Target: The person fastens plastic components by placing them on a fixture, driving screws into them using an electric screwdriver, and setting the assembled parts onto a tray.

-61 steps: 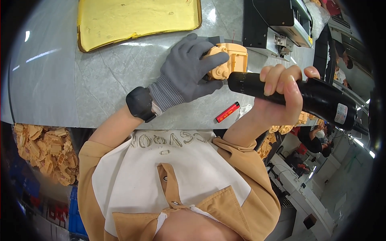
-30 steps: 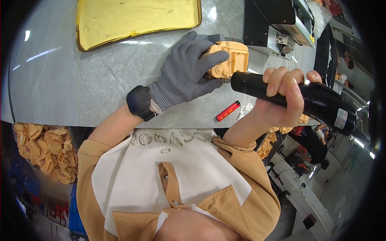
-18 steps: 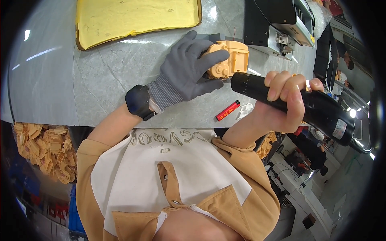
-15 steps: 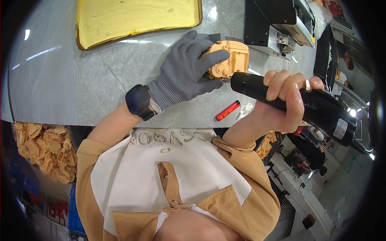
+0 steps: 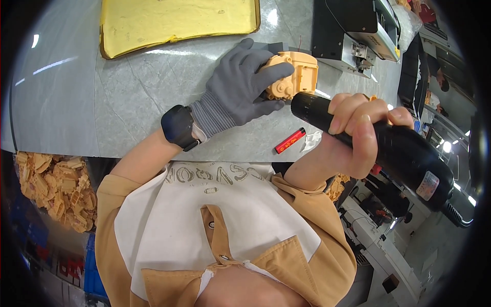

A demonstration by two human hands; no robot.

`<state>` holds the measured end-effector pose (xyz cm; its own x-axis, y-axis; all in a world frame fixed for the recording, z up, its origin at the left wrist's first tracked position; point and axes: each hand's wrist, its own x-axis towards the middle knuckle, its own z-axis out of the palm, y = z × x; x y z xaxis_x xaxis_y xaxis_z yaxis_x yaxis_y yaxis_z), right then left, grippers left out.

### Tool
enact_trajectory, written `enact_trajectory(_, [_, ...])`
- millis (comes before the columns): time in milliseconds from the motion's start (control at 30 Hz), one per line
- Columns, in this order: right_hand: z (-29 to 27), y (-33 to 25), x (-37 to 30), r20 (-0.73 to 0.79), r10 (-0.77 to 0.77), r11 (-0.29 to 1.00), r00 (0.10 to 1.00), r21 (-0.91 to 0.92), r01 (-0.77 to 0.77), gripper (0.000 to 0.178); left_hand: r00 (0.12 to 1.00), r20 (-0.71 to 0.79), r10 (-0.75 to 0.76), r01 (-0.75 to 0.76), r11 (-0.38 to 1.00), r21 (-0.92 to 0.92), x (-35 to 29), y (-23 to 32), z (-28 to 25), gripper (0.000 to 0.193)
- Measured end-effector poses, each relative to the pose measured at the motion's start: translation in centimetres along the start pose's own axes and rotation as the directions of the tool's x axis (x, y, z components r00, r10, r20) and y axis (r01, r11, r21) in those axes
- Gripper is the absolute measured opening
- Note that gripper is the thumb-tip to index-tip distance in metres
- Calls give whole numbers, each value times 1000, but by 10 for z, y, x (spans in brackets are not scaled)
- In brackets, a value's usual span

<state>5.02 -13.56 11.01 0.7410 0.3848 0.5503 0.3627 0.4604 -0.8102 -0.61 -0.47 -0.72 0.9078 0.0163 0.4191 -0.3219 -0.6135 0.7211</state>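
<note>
My left hand (image 5: 235,84), in a grey knit glove, is closed around the left side of an orange-yellow plastic housing (image 5: 306,75) on the table. The thumb lies across the top of its rounded gear-like part. My bare right hand (image 5: 360,120) wraps round a black corded electric screwdriver (image 5: 414,156), which slants down to the right. The front end of this tool is at the housing's lower edge; whether its tip touches there is hidden.
A red lighter-like stick (image 5: 290,141) and a crumpled white scrap (image 5: 311,141) lie near the table's front edge. Beyond are a yellow tray (image 5: 179,23) and a black machine (image 5: 337,30). Piled orange plastic parts (image 5: 59,192) sit at lower left.
The screwdriver's rear end has swung downward, and its front end has shifted slightly left to the housing's lower edge. My left hand and the housing are nearly unchanged.
</note>
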Motion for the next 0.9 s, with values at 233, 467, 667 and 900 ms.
enact_trajectory(233, [-2,0,1,11,-5,1000,1000,-7,5,40,1000,10,-6,6,1000,10,-1,1,-1,62])
enact_trajectory(467, [-4,0,1,-23,5,1000,1000,2,-5,39,1000,10,-13,13,1000,9,-2,-1,0,63])
enact_trajectory(667, [-4,-1,2,-14,35,999,999,24,-35,41,1000,15,-9,9,1000,-1,-1,0,-1,64])
enact_trajectory(900, [-6,0,2,31,60,997,998,39,-61,42,1000,3,-9,9,1000,-18,-1,0,-1,65])
